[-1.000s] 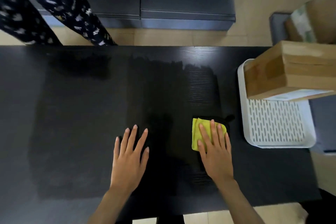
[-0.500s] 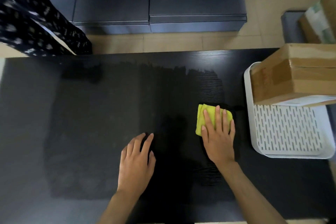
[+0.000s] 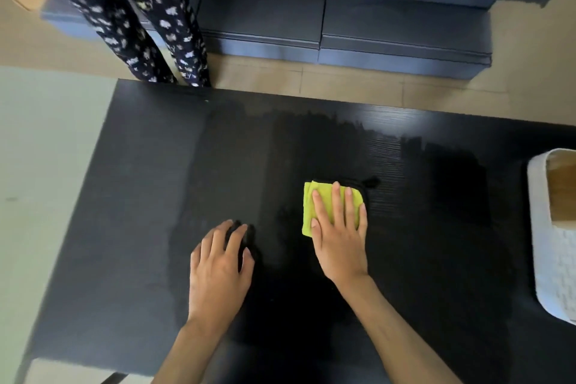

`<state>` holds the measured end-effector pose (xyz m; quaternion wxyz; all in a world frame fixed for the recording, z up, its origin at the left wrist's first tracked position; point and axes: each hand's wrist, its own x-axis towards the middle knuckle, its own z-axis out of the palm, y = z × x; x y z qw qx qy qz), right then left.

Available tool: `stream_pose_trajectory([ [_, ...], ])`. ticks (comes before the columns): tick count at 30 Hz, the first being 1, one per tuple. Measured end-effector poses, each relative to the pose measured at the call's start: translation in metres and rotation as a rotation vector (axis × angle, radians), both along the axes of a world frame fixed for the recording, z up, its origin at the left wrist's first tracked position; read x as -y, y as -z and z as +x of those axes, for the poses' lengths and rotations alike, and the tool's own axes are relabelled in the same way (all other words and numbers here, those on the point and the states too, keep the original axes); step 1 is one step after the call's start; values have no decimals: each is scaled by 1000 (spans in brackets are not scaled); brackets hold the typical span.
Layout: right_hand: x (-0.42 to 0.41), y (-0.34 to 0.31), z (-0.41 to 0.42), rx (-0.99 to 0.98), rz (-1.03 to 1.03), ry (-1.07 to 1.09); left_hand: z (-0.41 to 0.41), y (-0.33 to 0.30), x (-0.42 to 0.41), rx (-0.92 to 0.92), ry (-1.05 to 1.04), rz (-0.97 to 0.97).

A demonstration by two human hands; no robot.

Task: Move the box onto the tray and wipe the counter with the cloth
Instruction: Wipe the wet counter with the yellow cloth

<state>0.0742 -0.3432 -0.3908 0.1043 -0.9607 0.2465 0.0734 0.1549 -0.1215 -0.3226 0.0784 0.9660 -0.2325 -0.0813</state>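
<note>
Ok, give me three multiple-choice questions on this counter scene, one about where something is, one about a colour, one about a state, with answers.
1. Where is the box?
A. on the white tray at the right edge
B. in the middle of the counter
C. on the floor

2. What colour is the cloth?
A. red
B. yellow-green
C. white

3. What is the right hand doing?
A. hanging in the air
B. gripping the box
C. pressing flat on the cloth

Answers: 1 A, the brown box sits inside the tray's rim. 2 B, the cloth shows bright yellow-green against the black counter. 3 C, its spread fingers lie across the cloth, while the left hand rests on the bare counter.
</note>
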Motion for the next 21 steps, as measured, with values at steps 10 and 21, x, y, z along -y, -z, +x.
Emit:
stream_pose_trajectory([
  [10,-171,1,132,57,122,-198,80,5,-111,-27,-227,47],
  [21,-153,5,222,123,160,-254,115,-3,-99,2,-185,20],
])
